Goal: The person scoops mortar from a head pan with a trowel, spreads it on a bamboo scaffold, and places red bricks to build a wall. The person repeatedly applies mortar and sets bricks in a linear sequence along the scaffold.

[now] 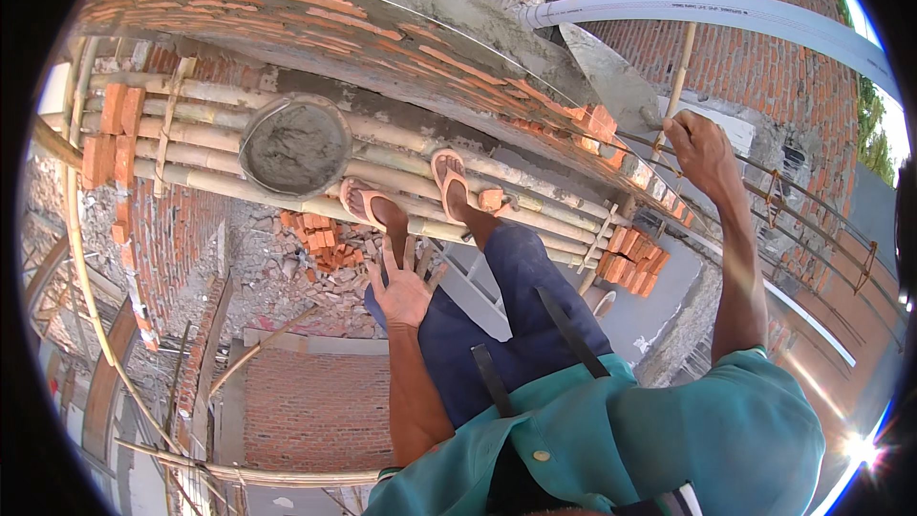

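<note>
My left hand (405, 294) is held palm up above my knee, its fingers spread, with nothing in it. My right hand (705, 151) is closed round the handle of a trowel (611, 76), at the right end of a brick wall (401, 48). The trowel's grey, mortar-smeared blade points back over the wall top, where wet mortar (430, 14) lies in a band. Beside the hand, a brick (600, 124) sits at the wall's edge. A round bucket (346, 124) of grey mortar stands left of my feet.
I stand in sandals on bamboo poles (201, 141). Bricks are stacked at the left (119, 134) and right (632, 258) of the poles. Broken brick rubble (325, 291) lies far below. A white pipe (707, 8) crosses the upper right, near steel rods (812, 210). A thin string runs along the wall.
</note>
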Tool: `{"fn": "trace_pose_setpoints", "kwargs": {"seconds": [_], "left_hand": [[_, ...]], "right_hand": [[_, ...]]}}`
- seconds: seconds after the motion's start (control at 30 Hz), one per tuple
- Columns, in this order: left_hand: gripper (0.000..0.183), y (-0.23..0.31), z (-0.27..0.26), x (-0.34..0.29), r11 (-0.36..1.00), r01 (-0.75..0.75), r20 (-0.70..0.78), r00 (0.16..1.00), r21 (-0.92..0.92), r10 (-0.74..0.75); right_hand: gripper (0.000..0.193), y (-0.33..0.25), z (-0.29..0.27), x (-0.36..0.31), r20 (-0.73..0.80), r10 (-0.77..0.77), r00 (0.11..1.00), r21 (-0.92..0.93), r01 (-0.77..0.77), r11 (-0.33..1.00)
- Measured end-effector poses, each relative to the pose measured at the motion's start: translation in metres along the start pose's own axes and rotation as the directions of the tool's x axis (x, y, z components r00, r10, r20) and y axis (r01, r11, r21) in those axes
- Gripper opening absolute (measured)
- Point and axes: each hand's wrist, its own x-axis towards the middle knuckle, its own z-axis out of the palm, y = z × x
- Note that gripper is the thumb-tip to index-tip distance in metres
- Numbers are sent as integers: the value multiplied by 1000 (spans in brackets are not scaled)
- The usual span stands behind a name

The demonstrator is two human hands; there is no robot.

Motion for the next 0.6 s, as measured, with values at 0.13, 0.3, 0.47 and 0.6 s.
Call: {"fn": "trace_pose_setpoints", "kwargs": {"seconds": [0.13, 0.3, 0.47, 0.6], "left_hand": [[72, -5, -1, 3, 998, 41, -6, 999, 57, -41], [76, -18, -3, 6, 977, 73, -51, 997, 201, -64], [78, -32, -1, 5, 957, 92, -72, 995, 274, -75], [75, -40, 1, 9, 967, 88, -33, 996, 240, -83]], "right_hand": [[46, -6, 80, -74, 62, 118, 991, 586, -132, 799], [34, -102, 218, -42, -87, 42, 995, 698, 31, 716], [38, -132, 282, 26, -347, 108, 932, 789, 228, 570], [39, -50, 299, 9, -271, 143, 952, 862, 174, 475]]}}
